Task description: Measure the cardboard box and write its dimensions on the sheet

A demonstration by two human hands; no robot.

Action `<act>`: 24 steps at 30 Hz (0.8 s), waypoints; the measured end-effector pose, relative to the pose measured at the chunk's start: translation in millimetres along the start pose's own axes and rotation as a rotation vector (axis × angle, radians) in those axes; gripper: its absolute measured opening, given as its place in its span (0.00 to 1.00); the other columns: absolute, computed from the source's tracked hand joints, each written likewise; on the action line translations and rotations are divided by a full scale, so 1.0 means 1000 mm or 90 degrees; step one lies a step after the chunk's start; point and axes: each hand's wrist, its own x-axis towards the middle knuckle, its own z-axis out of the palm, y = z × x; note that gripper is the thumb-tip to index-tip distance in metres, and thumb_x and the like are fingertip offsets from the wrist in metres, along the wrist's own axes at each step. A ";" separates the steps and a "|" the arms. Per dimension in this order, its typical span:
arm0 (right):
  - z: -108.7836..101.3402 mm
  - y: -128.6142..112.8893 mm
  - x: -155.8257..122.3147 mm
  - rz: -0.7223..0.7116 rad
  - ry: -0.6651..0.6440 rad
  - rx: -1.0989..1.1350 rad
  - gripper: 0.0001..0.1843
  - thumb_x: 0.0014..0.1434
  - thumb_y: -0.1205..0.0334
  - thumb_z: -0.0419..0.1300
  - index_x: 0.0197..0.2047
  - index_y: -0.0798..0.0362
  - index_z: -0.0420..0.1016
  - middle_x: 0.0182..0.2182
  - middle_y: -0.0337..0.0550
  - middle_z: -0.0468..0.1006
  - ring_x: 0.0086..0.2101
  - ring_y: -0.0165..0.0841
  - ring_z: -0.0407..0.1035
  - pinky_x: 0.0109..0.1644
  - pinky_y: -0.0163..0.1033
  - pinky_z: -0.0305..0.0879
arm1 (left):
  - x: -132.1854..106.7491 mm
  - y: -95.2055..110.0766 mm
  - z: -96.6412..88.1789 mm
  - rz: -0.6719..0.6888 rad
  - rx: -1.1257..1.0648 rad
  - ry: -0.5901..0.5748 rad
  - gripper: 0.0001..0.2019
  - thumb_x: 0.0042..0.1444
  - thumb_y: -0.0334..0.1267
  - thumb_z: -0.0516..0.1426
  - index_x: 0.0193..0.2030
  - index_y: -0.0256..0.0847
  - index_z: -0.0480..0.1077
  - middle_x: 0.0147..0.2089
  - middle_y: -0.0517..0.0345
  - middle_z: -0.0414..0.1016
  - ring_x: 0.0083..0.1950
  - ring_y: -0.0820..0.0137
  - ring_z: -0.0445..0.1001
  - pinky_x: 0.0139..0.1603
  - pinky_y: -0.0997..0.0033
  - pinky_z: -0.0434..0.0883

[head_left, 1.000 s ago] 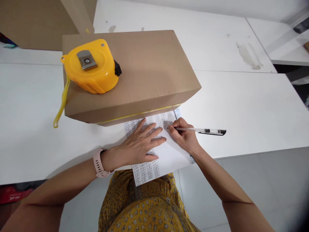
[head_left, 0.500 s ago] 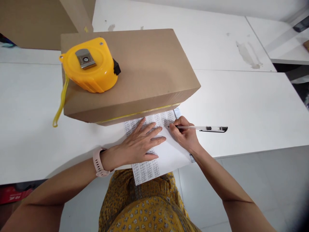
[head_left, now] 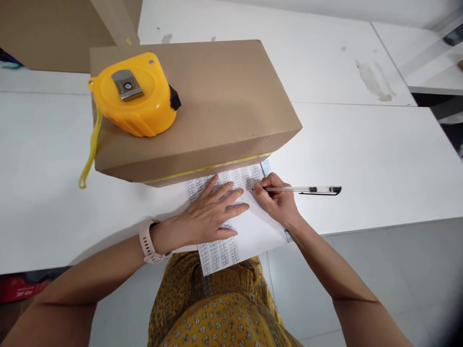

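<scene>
A white sheet of paper point(head_left: 255, 236), covered in columns of small handwriting, lies on the table and hangs over its front edge. My left hand point(head_left: 213, 212) rests flat on the sheet with fingers spread, hiding part of the writing. In my right hand point(head_left: 278, 200) is a clear pen with a black clip point(head_left: 307, 190), its tip touching the paper beside the right-hand column. Just beyond the sheet stands a cardboard box point(head_left: 224, 86); the paper's far edge is hidden by it. On top of the box sits a yellow tape measure point(head_left: 133, 96) with a yellow wrist strap.
The white table point(head_left: 361, 159) runs left and right of the box. Behind, at the far left, stands a larger cardboard box point(head_left: 61, 33). A pale blue edge point(head_left: 266, 167) shows from under the sheet. Below the table at left is a red item point(head_left: 21, 288).
The view has shifted very slightly. My left hand stays flat on the sheet, and the pen in my right hand is at almost the same spot.
</scene>
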 end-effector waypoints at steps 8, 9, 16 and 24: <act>0.000 0.002 -0.001 0.002 0.019 -0.021 0.14 0.63 0.59 0.61 0.29 0.49 0.62 0.19 0.30 0.60 0.21 0.25 0.53 0.25 0.35 0.47 | -0.001 0.000 0.001 -0.001 -0.007 0.000 0.31 0.60 0.53 0.64 0.66 0.41 0.68 0.71 0.42 0.64 0.72 0.43 0.58 0.73 0.30 0.46; 0.000 0.002 -0.001 0.001 0.015 -0.018 0.13 0.63 0.60 0.61 0.29 0.49 0.62 0.19 0.30 0.61 0.21 0.25 0.53 0.24 0.35 0.47 | -0.001 0.000 0.001 -0.001 -0.008 -0.001 0.31 0.60 0.53 0.64 0.66 0.41 0.68 0.71 0.42 0.64 0.72 0.43 0.57 0.73 0.30 0.46; 0.000 0.001 -0.001 -0.005 0.011 -0.008 0.13 0.63 0.61 0.61 0.29 0.49 0.62 0.20 0.30 0.61 0.21 0.25 0.53 0.24 0.35 0.47 | -0.001 0.000 0.001 -0.001 -0.003 0.000 0.31 0.60 0.53 0.64 0.65 0.42 0.68 0.71 0.42 0.64 0.72 0.44 0.58 0.73 0.31 0.46; 0.000 0.002 0.000 -0.007 0.011 -0.010 0.14 0.64 0.60 0.60 0.28 0.49 0.60 0.20 0.30 0.59 0.21 0.26 0.52 0.25 0.35 0.47 | -0.001 0.000 0.001 -0.003 -0.002 -0.005 0.31 0.61 0.53 0.63 0.66 0.42 0.68 0.71 0.42 0.63 0.72 0.44 0.58 0.73 0.31 0.45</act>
